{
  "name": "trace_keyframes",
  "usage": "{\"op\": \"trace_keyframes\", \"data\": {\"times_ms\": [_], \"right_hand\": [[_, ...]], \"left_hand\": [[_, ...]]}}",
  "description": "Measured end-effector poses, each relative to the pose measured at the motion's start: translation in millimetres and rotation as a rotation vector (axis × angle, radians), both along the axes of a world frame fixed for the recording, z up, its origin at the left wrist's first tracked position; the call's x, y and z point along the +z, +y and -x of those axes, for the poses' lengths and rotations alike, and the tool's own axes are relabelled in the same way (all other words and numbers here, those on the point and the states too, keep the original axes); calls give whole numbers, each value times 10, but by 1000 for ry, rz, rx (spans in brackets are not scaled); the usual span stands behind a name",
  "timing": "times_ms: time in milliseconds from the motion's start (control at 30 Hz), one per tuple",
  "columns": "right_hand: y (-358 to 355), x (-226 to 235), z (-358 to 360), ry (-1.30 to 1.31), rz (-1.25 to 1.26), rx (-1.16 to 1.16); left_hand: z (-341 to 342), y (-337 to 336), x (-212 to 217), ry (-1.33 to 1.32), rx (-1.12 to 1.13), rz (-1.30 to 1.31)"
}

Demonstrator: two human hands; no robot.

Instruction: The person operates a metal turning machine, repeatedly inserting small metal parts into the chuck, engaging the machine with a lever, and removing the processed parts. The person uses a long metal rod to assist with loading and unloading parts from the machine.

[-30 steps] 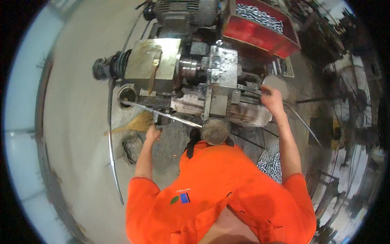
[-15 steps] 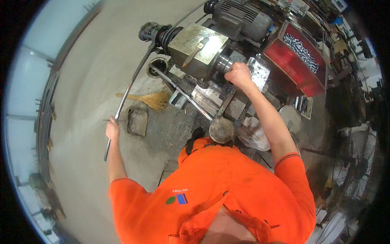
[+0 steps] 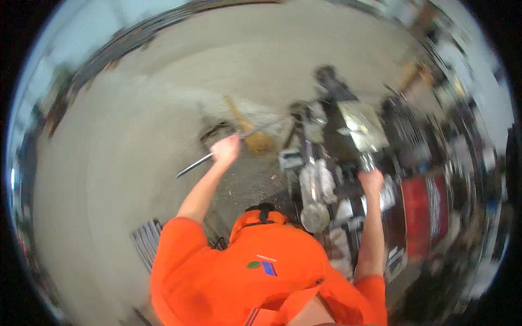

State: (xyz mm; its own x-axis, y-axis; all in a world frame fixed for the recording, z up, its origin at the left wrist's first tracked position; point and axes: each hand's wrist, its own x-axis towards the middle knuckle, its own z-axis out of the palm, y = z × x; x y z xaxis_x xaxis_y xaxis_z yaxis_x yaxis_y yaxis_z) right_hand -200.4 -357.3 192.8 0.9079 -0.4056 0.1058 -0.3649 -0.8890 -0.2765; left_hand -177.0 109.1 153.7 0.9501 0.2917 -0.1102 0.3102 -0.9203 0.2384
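My left hand (image 3: 225, 149) is wrapped round a long metal lever bar (image 3: 194, 165), whose far end reaches toward the rear of a machine. My right hand (image 3: 371, 180) is closed at the front of that machine's shiny round spindle (image 3: 367, 161); blur hides whatever the fingers hold there. Behind the spindle stands the headstock housing (image 3: 363, 127), with a flat light top. Between my hands, a second metal lever (image 3: 311, 176) runs toward me and ends beside a round disc (image 3: 314, 217).
A red bin (image 3: 414, 220) of small metal pieces (image 3: 436, 204) stands right of my right hand. The dark motor (image 3: 408, 130) sits behind it. On the floor lie a straw broom (image 3: 259, 144) and a dark pan (image 3: 215, 131) near my left hand. Metal bars (image 3: 145, 245) lie at lower left.
The whole view has turned and is blurred. My left hand, still on the lever bar, has swung it past the pan toward the machine. My right hand stays at the spindle.
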Motion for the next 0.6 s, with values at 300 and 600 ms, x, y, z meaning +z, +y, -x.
{"op": "trace_keyframes", "data": {"times_ms": [300, 600], "right_hand": [[-428, 454, 332, -64, 61, -26], [-1965, 723, 882, -165, 394, -148]], "left_hand": [[25, 39, -221, -206, -57, 155], [74, 92, -110, -199, -32, 212]]}}
